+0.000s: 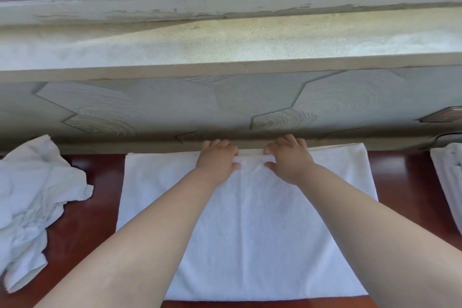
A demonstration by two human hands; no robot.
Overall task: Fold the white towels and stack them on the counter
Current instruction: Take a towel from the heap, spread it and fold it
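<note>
Left grip (217, 157) and right grip (290, 160) pinch towel (250, 232) at far edge.

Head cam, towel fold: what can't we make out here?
Head view only:
- Folded towels: cut off by right edge; count unknown.
- Crumpled towels: cut by left edge; count unclear.
- Flat towel: forearms cover parts; layer count unreadable.
- Left hand, right hand: fingers curl past far hem, tips hidden.

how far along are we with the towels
Done: what looks like a folded towel lies at the counter's right edge. In hand: a flat towel is spread in the middle, with the left hand and right hand pinching its far edge. Left: that towel is not yet folded, and a crumpled pile waits on the left.
</note>
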